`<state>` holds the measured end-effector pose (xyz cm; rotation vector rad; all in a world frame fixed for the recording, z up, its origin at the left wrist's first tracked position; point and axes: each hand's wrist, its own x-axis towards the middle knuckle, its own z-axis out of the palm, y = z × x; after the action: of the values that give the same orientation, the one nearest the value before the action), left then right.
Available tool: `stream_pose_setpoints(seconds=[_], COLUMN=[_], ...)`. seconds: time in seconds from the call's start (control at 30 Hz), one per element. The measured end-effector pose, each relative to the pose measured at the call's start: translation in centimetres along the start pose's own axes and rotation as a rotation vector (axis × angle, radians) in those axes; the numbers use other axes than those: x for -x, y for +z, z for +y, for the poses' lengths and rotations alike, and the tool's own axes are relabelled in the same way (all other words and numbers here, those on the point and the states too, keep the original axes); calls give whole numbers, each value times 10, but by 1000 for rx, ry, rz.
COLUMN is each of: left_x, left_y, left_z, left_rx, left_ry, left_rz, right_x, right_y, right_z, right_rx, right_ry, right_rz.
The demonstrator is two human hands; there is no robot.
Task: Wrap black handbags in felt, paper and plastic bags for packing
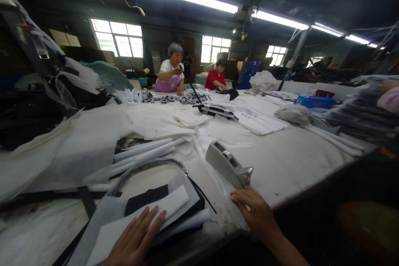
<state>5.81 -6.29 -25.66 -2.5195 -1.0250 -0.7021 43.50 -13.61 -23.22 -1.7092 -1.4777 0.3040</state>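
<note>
White folded sheet (174,204) is lying on a black item (148,198) near the front of the tabletop (274,164), and the left hand (135,235) is flat on it, fingers out straight, not gripping. Right hand (254,210) is palm-down with bent fingers and thumb close together, right by the near end of the grey tape dispenser (226,162); can't tell if it's pinching anything. Bare space right of the dispenser, running to the tabletop's front edge. Left side's crammed with white sheets (90,137) and rolls (146,151).
</note>
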Motion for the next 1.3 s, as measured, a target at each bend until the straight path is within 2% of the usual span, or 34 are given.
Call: stream_pose_setpoints(seconds=[0.23,0.4,0.5,0.6,0.67,0.77,0.87,0.93,1.03,1.2,1.3], left_x=[-9,-9,-10,-17,-23,-30,-32,-31,-31,-36,-37], left_y=[-9,-9,-11,-18,-23,-29,-28,-27,-28,-34,-35], left_z=[-7,-13,-18,-21,-22,-19,-15,-13,-13,-17,-18], left_rx=[29,36,36,36,31,39,48,51,71,103,129], left_ry=[-35,-64,-105,-198,-239,-233,-236,-270,-308,-304,-329], left_rz=[-4,16,27,33,37,71,92,73,52,88,87], right_x=[-3,5,17,24,24,20,16,16,18,21,31], right_y=[29,52,62,64,62,58,57,59,65,83,100], right_z=[-20,-52,-62,-64,-65,-70,-78,-84,-93,-109,-114], right_rx=[-61,-121,-178,-301,-405,-673,-937,-930,-755,-662,-593], right_ry=[-14,-60,-15,130,294,563,680,677,592,512,374], right_rz=[73,-1,-65,-58,-6,63,99,92,57,-61,-137])
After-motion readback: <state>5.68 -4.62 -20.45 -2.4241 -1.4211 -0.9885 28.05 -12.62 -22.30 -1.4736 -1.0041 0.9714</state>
